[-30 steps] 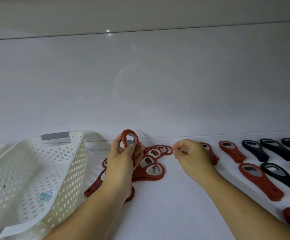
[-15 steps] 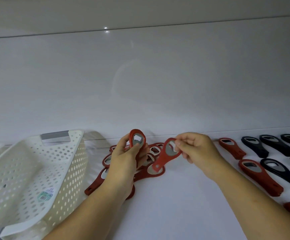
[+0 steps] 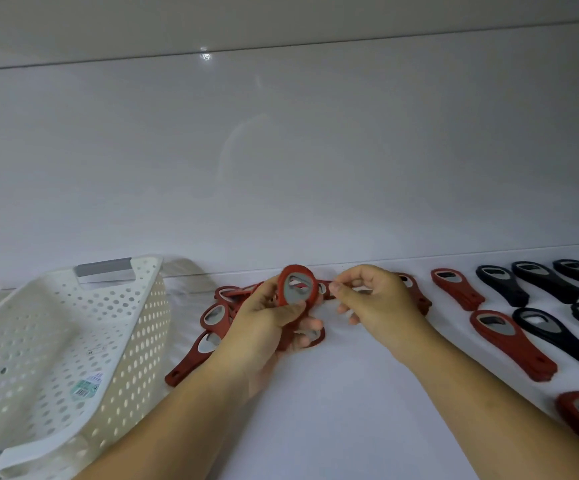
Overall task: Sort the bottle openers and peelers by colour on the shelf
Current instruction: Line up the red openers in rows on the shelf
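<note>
Left hand [image 3: 263, 323] grips a red plastic bottle opener [image 3: 295, 294] upright over the red pile [image 3: 213, 315].
Right hand [image 3: 378, 306] curls beside it, maybe empty, can't tell. A bump could knock the opener loose.

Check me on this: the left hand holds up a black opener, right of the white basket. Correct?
Wrong in one respect: the opener is red, not black, as the head view shows. The left hand does hold it up, right of the white basket.
</note>
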`<action>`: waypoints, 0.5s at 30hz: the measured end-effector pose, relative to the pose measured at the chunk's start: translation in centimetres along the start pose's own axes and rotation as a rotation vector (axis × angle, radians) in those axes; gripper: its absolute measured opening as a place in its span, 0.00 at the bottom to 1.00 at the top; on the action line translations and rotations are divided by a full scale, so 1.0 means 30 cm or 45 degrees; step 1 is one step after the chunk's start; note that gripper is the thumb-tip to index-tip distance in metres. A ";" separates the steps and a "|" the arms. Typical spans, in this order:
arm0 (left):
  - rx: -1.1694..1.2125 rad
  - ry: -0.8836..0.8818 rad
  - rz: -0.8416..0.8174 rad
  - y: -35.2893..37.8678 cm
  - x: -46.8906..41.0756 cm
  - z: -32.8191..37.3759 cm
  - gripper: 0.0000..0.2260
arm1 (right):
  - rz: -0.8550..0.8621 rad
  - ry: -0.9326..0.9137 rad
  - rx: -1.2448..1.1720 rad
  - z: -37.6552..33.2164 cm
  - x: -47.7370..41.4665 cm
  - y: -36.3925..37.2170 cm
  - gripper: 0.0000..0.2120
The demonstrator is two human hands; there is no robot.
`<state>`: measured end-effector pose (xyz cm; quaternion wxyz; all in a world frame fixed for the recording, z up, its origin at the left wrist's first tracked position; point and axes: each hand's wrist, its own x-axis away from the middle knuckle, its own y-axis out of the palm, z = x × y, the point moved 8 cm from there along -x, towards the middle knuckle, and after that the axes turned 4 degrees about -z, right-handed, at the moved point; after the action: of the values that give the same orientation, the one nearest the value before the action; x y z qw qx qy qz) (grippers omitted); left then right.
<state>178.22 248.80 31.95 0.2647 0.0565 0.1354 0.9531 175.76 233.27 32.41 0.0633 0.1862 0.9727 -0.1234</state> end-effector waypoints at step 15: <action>0.014 0.087 0.281 -0.084 -0.017 0.015 0.18 | -0.250 -0.023 0.631 0.030 0.000 0.086 0.06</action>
<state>179.96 250.72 31.63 0.1530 0.0401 0.1426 0.9771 176.79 235.37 30.99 0.0123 0.0997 0.9256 -0.3649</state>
